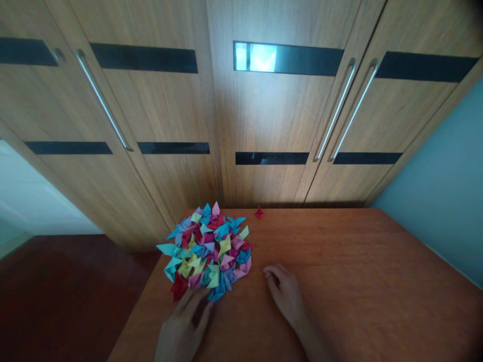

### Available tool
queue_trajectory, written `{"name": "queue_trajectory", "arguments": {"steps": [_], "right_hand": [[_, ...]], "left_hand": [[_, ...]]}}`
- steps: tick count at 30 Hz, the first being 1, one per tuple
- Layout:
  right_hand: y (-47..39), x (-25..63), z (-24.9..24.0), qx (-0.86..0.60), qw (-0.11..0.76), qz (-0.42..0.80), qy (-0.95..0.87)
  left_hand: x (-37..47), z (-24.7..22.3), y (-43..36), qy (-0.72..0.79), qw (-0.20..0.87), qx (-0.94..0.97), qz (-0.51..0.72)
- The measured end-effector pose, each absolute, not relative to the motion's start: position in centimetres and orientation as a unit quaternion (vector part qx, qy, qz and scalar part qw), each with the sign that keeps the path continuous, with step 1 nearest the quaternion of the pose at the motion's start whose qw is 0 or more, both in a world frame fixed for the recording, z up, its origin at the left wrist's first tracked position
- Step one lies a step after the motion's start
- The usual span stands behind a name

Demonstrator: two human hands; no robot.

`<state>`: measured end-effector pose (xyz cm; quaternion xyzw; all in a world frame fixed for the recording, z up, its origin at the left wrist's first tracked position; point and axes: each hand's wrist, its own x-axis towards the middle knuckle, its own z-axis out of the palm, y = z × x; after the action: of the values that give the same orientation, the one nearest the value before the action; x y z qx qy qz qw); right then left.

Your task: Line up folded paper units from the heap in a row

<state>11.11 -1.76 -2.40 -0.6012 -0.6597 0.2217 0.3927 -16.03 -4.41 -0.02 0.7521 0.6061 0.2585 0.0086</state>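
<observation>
A heap of folded paper cranes (209, 251) in blue, pink, yellow, red, green and purple covers the left part of the wooden table. At its near edge is my left hand (183, 324), thumb and fingers apart, with the fingertips against the closest cranes. A blue crane (217, 293) lies just beyond that thumb, and a dark red one (178, 286) is left of the fingers. My right hand (286, 294) rests on the tabletop to the right of the heap, its fingers loosely curled in and no object showing in them.
One small red folded paper piece (259, 212) sits apart at the table's back edge. Behind the brown table (339, 271) stands a wooden wardrobe (271, 115) with long metal handles. A pale blue wall (445, 186) borders the right side; dark floor (68, 296) lies left.
</observation>
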Motion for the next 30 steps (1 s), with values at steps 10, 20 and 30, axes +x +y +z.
{"name": "queue_trajectory", "arguments": {"steps": [10, 20, 30], "right_hand": [[-1.6, 11.2, -3.0, -0.598, 0.407, 0.236, -0.649], [-1.7, 10.6, -1.8, -0.557, 0.465, 0.332, -0.602], [-0.4, 8.4, 1.4, -0.408, 0.489, 0.447, -0.628]], "left_hand": [[-16.7, -1.1, -3.8, 0.598, 0.047, 0.735, 0.316], [-16.5, 1.9, -4.4, 0.594, 0.171, 0.68, 0.395], [-10.9, 2.9, -2.1, 0.494, 0.183, 0.744, 0.412]]}}
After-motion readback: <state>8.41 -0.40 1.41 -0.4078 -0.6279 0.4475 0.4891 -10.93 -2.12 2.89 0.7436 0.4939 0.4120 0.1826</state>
